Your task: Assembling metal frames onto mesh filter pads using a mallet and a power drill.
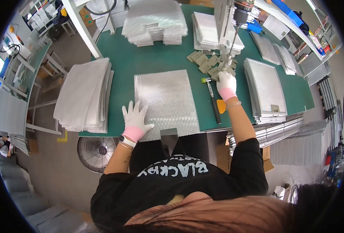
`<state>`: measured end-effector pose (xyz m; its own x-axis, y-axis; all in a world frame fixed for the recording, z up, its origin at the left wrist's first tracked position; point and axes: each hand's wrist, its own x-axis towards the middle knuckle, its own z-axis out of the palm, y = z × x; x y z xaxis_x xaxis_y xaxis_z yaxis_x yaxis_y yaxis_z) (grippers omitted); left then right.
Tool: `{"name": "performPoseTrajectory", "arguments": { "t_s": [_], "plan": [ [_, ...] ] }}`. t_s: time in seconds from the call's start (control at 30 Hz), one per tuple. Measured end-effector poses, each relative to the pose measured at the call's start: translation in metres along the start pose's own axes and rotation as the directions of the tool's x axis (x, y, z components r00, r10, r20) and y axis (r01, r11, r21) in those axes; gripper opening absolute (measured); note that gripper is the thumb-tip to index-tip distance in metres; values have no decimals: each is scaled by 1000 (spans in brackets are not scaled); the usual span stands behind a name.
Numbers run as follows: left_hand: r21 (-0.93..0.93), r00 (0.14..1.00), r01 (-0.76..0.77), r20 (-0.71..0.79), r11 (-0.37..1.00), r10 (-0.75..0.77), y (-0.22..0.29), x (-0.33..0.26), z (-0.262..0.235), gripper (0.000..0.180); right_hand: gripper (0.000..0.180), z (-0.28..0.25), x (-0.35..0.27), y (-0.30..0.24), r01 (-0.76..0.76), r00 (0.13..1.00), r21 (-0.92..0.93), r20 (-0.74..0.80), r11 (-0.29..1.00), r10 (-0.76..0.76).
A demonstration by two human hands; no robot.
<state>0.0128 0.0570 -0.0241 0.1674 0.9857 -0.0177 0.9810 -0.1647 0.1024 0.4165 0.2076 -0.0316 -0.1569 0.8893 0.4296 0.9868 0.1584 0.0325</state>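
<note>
Head view: my left hand (135, 122) lies flat, fingers spread, on the mesh sheet (165, 101); my right hand (226, 83) closes on a grey clip (215, 73).

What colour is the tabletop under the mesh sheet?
Dark green tabletop, seen in the head view.

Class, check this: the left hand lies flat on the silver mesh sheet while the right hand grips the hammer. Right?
Not quite. The head view shows the right hand reaching the small grey pieces; the hammer lies untouched beside it. The left hand does lie flat on the mesh sheet.
</note>
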Motion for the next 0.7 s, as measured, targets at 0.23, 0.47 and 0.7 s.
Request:
{"name": "performPoseTrajectory", "arguments": {
  "t_s": [0.23,0.47,0.7],
  "plan": [
    [-928,938,340,346,152,20,39,-120,63,28,15,-81,-159,-142,-297,894,901,378,316,-239],
    [-697,835,399,545,-596,-78,46,-90,89,39,23,-8,-250,-222,-716,594,409,782,-565,-187],
    [-780,879,318,455,-539,-140,50,-96,107,28,19,-6,-238,-218,-730,647,572,755,-374,-106]
  ]
}}
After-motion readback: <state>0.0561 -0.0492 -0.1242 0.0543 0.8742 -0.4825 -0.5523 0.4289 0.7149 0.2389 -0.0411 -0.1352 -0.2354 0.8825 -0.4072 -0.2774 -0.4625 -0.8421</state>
